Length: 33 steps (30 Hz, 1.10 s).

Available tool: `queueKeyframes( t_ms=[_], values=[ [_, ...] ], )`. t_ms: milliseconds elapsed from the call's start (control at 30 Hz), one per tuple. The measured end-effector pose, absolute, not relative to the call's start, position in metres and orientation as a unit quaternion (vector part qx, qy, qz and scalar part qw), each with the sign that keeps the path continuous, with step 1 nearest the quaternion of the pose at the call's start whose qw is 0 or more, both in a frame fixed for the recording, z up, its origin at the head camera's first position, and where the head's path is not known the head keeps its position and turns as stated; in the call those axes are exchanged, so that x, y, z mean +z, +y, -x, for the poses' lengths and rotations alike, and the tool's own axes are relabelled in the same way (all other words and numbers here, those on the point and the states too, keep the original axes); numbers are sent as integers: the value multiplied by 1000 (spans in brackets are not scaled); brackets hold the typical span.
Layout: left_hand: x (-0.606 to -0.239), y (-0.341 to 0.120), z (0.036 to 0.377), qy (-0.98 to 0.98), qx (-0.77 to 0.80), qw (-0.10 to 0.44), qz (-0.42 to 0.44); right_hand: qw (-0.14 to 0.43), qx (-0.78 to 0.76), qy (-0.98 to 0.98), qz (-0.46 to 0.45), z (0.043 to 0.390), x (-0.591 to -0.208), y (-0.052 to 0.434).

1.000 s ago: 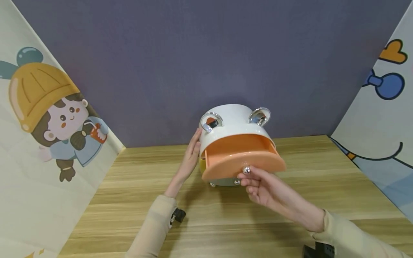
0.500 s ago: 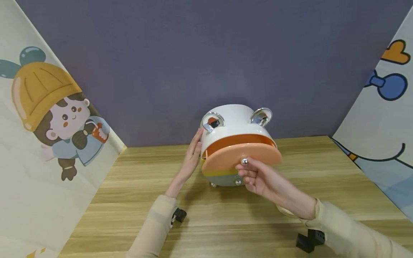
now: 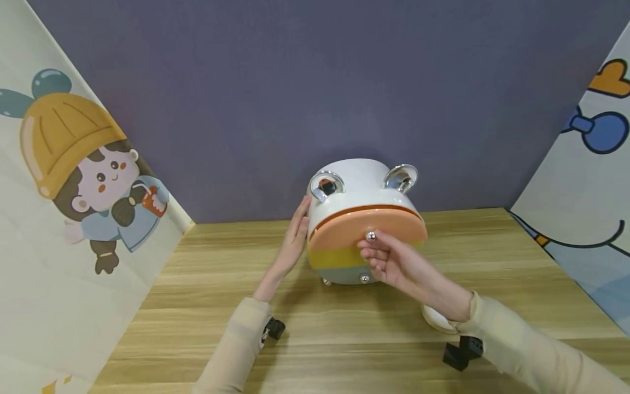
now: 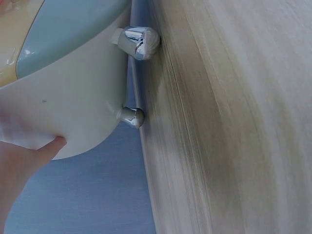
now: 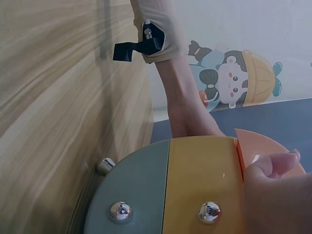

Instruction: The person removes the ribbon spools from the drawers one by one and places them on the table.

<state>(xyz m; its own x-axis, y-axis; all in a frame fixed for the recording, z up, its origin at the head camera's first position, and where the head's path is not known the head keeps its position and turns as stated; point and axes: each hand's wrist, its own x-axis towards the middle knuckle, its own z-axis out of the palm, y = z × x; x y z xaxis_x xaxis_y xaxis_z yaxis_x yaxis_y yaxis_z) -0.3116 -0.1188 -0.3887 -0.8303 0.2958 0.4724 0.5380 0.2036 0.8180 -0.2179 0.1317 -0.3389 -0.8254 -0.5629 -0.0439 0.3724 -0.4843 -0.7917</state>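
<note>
1. At the back of the table (image 3: 206, 306), against the purple wall (image 3: 295, 82), stands the box (image 3: 356, 183): white shell, two chrome ears, three stacked drawers.
2. Right hand (image 3: 394, 262) is in front of the box, fingers curled, pinching the knob (image 3: 371, 236) of the orange drawer (image 3: 344, 230). That drawer sits nearly flush; a thin dark gap shows along its upper edge.
3. Left hand (image 3: 294, 238) lies flat against the box's left side, fingers straight, grasping nothing. In the left wrist view a fingertip (image 4: 54, 143) touches the shell.
4. Judgement: the push should run straight toward the wall, level with the drawer's track. The left palm should brace so the box does not twist on its feet (image 4: 132, 116).
5. Below the orange drawer lie the yellow drawer (image 5: 202, 170) and the grey drawer (image 5: 131, 187), both shut, each with its own knob.
6. Room: bare table in front of and to both sides of the box. Behind it the wall is close, so there is little slack rearward. Cartoon panels (image 3: 74, 180) flank the table, well apart from the box.
</note>
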Motion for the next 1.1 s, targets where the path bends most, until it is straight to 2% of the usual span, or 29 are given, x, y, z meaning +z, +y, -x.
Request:
queueKeyframes(
  t_ms=[433, 867, 1100],
  values=[
    [-376, -119, 300, -773, -566, 98, 269, 270, -857, 419, 128, 228, -339, 131],
    [-375, -118, 300, -774, -565, 92, 270, 255, -856, 440, 93, 227, -338, 133],
    [-376, -119, 298, -772, -566, 93, 275, 274, -830, 481, 65, 215, -348, 137]
  ],
)
